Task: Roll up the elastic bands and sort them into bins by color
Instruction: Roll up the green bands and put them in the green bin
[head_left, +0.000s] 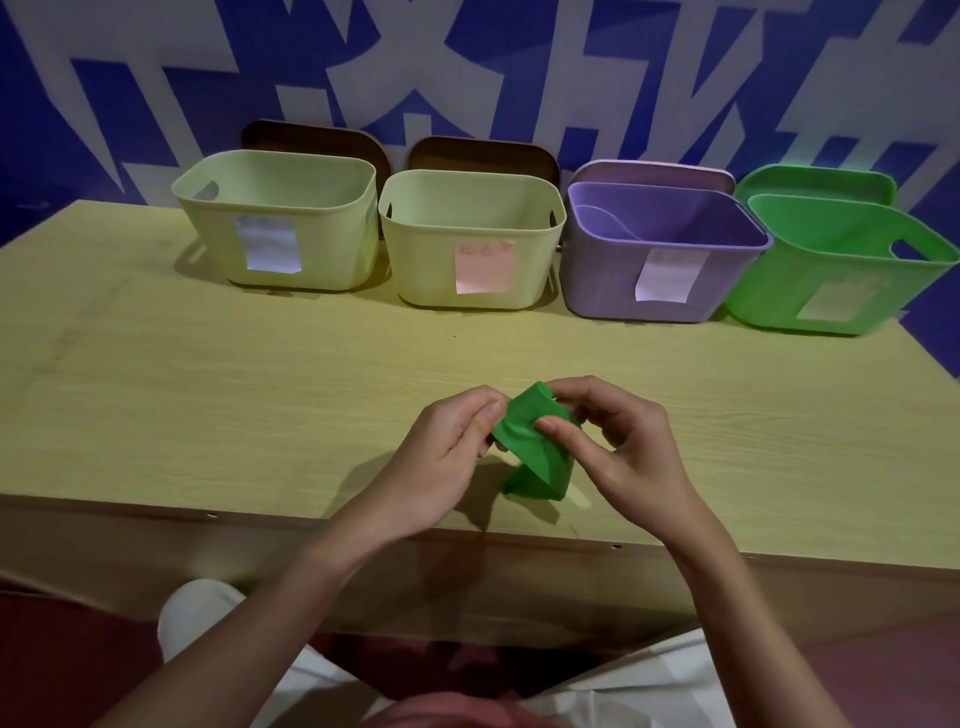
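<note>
I hold the green elastic band (524, 441) just above the near edge of the surface (208, 395), in front of my lap. My left hand (447, 457) pinches the band's left side, thumb on top and fingers curled behind it. My right hand (623, 441) grips the right side, its thumb pressing on the green face while the index finger hooks over the top end, where a small roll seems to be started. The loose tail hangs below my hands and its lower fold reaches down to the surface, or nearly so; I cannot tell which.

The band looks thin, soft and very light, and it creases where I pinch it, so I judge it will stretch and spring back if I loosen my hold. It seems best held by the rolled end, thumbs on the face and fingers behind, keeping the turns tight; the finished roll should be gripped across its width so it does not unwind.

Farther back four bins stand in a row against the wall, each with a paper label: a pale yellow-green bin (275, 218), a second pale bin (467, 234), a purple bin (660, 254) and, at the far right, a green bin (841, 270). By colour, I judge this band belongs in the green one.
</note>
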